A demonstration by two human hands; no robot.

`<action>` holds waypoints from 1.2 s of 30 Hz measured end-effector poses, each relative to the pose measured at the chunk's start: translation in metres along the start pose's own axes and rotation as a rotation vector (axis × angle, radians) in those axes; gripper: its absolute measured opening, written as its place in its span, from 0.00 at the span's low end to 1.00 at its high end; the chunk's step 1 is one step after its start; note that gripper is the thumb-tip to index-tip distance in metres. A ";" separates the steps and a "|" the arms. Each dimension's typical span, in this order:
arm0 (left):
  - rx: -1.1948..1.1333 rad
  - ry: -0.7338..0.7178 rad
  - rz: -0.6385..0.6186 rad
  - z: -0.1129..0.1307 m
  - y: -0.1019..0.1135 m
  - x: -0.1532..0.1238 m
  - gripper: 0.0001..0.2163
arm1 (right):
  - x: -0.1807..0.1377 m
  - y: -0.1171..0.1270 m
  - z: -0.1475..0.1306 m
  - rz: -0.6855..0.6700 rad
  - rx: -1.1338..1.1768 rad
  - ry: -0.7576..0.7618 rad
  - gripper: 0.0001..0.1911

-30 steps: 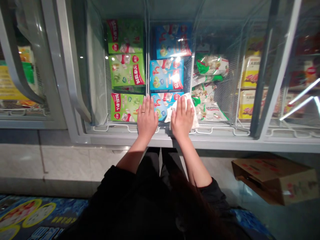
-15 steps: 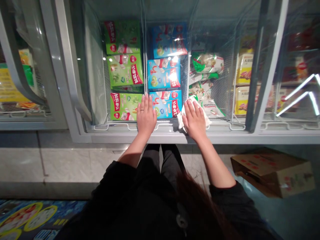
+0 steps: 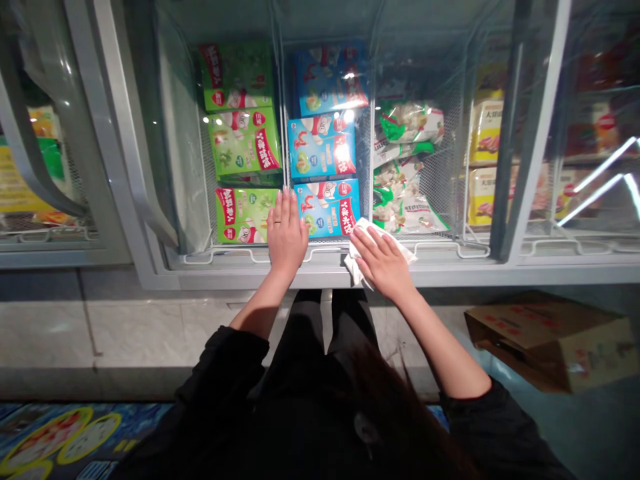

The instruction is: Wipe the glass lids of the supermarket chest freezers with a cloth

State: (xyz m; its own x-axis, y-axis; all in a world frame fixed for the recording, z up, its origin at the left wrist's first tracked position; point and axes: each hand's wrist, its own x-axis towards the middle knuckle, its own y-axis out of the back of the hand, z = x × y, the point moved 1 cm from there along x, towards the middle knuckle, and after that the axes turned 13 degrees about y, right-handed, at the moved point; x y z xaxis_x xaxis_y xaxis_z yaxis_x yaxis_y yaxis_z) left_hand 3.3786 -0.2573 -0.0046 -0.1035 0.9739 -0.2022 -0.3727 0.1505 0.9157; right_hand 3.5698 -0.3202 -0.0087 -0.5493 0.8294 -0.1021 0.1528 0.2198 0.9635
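My left hand (image 3: pixel 288 233) lies flat on the front of the freezer chest, its fingers stretched out together and partly over the front green box (image 3: pixel 245 213). Beside it sits a blue box (image 3: pixel 327 208). Under the fingers of my right hand (image 3: pixel 384 263) is a crumpled white cloth (image 3: pixel 369 230), held down against the freezer's front rim (image 3: pixel 330 277). Behind the cloth lie clear, green-edged bags of frozen food (image 3: pixel 415 210). The palm side of both hands is hidden.
Wire dividers (image 3: pixel 284 133) separate the stacks of boxes and bags. A glass lid frame (image 3: pixel 540 133) crosses at the right, with yellow boxes (image 3: pixel 485 133) nearby. An open cardboard box (image 3: pixel 550 337) lies on the floor. A curved handle (image 3: pixel 35 173) stands at far left.
My right hand has slid a little toward me and left along the rim, taking the white cloth with it and angling its fingers left. My left hand stays at the same green box.
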 end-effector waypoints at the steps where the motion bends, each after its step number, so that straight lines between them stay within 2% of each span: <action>1: 0.005 0.004 0.011 0.000 0.000 0.000 0.22 | 0.001 0.001 0.007 0.026 -0.012 -0.051 0.24; 4: 0.021 0.024 0.036 0.002 -0.002 0.001 0.22 | 0.017 0.002 0.012 0.123 -0.036 -0.196 0.25; 6: 0.017 0.032 0.038 0.004 -0.003 0.001 0.22 | 0.028 0.002 0.005 0.149 -0.028 -0.214 0.25; 8: 0.025 0.031 0.045 0.006 -0.003 0.000 0.22 | 0.031 0.003 -0.001 0.108 0.014 -0.099 0.24; 10: 0.047 0.022 0.062 0.008 -0.003 0.000 0.22 | 0.023 0.005 0.000 0.026 0.068 0.086 0.23; 12: 0.058 0.015 0.075 0.009 -0.002 0.000 0.22 | 0.008 0.009 0.013 -0.044 0.099 0.205 0.23; 13: 0.057 0.014 0.078 0.010 -0.003 0.000 0.22 | 0.000 0.012 0.022 -0.056 0.098 0.213 0.23; 15: 0.050 0.017 0.082 0.010 -0.003 0.000 0.22 | -0.013 0.015 0.043 -0.027 0.065 0.130 0.24; 17: 0.051 0.019 0.094 0.011 -0.005 0.000 0.23 | -0.016 0.018 0.059 0.052 0.012 -0.021 0.24; 19: 0.059 0.016 0.116 0.012 -0.006 0.000 0.24 | -0.008 0.018 0.065 0.135 -0.037 -0.164 0.25; 21: 0.065 0.011 0.140 0.013 -0.008 0.000 0.24 | 0.005 0.018 0.062 0.190 -0.063 -0.244 0.25; 23: 0.071 0.007 0.156 0.014 -0.008 0.000 0.24 | 0.015 0.018 0.055 0.199 -0.068 -0.241 0.25; 25: 0.075 0.001 0.162 0.015 -0.008 0.000 0.24 | 0.016 0.019 0.051 0.165 -0.053 -0.151 0.25; 28: 0.074 -0.011 0.154 0.016 -0.007 -0.001 0.24 | 0.000 0.023 0.059 0.082 -0.026 0.036 0.24; 30: 0.065 -0.011 0.144 0.017 -0.006 -0.001 0.25 | -0.012 0.027 0.071 0.056 -0.028 0.088 0.23; 33: 0.039 0.007 0.158 0.026 -0.006 -0.001 0.25 | -0.010 0.031 0.088 0.115 -0.065 0.001 0.24; 36: 0.030 -0.045 0.173 0.049 -0.007 0.004 0.24 | 0.019 0.035 0.092 0.230 -0.103 -0.121 0.24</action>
State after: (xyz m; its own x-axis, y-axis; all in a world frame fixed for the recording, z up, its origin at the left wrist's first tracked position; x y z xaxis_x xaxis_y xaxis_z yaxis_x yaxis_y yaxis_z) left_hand 3.4258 -0.2459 0.0047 -0.1220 0.9922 -0.0251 -0.3248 -0.0161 0.9456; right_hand 3.6404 -0.2499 0.0005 -0.4072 0.9079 0.0993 0.1746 -0.0293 0.9842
